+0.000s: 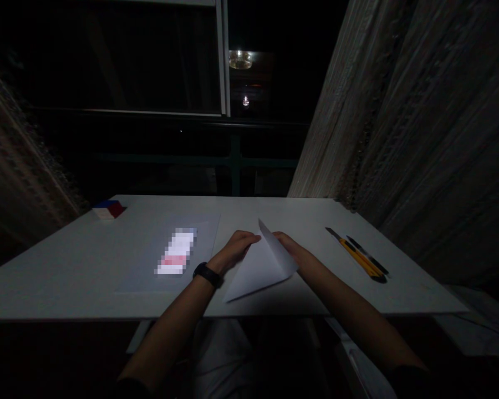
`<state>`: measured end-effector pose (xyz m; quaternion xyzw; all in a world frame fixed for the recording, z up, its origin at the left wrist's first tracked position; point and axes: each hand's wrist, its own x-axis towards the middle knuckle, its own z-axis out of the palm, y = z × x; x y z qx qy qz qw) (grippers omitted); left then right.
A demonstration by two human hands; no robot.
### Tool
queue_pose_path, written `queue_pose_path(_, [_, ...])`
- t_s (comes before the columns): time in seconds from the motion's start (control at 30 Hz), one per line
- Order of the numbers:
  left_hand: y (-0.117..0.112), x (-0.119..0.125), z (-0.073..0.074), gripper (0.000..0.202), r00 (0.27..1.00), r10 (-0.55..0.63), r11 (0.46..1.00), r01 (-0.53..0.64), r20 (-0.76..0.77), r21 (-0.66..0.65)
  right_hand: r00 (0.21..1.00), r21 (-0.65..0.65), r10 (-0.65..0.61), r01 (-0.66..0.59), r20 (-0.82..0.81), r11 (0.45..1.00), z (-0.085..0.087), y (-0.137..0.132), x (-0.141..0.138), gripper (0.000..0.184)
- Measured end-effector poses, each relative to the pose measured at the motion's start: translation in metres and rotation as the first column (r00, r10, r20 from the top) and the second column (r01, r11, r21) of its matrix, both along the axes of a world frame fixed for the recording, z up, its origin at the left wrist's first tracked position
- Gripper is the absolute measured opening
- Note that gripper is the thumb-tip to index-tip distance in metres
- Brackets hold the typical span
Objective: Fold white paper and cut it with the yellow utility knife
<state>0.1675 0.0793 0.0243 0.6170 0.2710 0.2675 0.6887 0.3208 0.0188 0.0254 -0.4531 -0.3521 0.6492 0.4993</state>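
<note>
A white sheet of paper, folded into a triangle, lies on the white table in front of me with its far corner lifted. My left hand, a black watch on its wrist, grips the paper's left edge near the raised tip. My right hand holds the right edge from behind, partly hidden by the paper. Both hands pinch the raised flap.
A larger sheet with a blurred patch lies to the left. A yellow utility knife and a black pen lie at the right. A coloured cube sits at the far left corner. Curtains hang on both sides of a dark window.
</note>
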Motion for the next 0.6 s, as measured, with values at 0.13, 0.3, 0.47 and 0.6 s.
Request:
queue_pose_path(0.13, [-0.0001,-0.0002,0.0011,0.032,1.0,0.024,1.0,-0.024,0.006,0.005,0.986,-0.143,0.033,-0.056,-0.163,0.988,0.0053,-0.003,-0.0037,0.015])
queue_pose_path(0.3, [-0.0018,0.0007,0.0008,0.03,0.999,0.052,0.999,-0.052,0.005,0.001,0.981,-0.171,0.007,-0.041,-0.193,0.984,0.0075,-0.0041,-0.0068,0.013])
queue_pose_path(0.47, [0.0008,0.0004,0.0021,0.032,0.996,0.081,0.993,-0.077,-0.039,0.093,0.988,-0.042,-0.012,0.006,-0.154,0.999,0.0029,-0.0037,-0.0075,0.004])
queue_pose_path(0.6, [0.0011,-0.001,0.0071,0.033,0.988,0.146,0.975,-0.135,-0.05,0.174,0.993,0.005,-0.054,0.055,-0.103,0.998,0.0026,-0.0048,-0.0073,0.005])
